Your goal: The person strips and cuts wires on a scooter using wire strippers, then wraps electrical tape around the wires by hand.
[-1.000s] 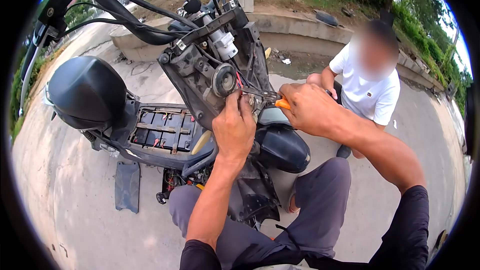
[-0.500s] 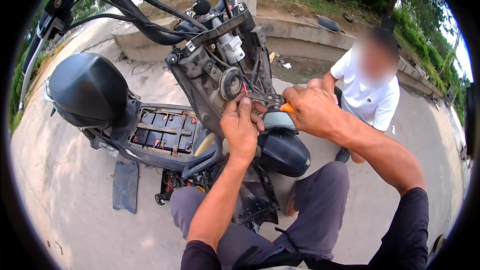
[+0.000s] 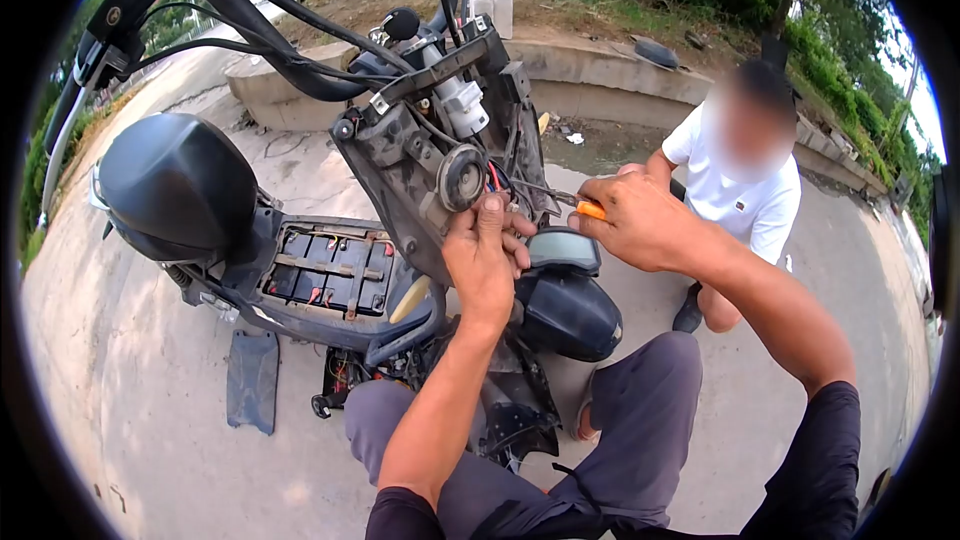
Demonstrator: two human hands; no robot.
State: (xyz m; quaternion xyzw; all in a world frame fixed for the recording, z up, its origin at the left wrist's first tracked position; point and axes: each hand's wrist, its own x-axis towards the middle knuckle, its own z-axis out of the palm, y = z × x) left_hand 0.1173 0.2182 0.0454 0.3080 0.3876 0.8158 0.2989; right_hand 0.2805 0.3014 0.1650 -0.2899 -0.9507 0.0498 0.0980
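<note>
Mid-frame, a bare left hand (image 3: 485,258) is by thin red wires (image 3: 495,178); rightward, a bare right hand (image 3: 640,219) grips orange-handled metal pliers (image 3: 591,210).

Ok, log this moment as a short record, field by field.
right hand: holds an orange-handled metal tool
left hand: close to thin red wires; exact grip unclear
work spot: front of a partly stripped black scooter, by a round dark horn-like part
battery bay: rectangular black batteries, uncovered
ground: flat dark-grey rectangular panel on pale concrete
other person: crouched, in a white short-sleeved shirt
</note>
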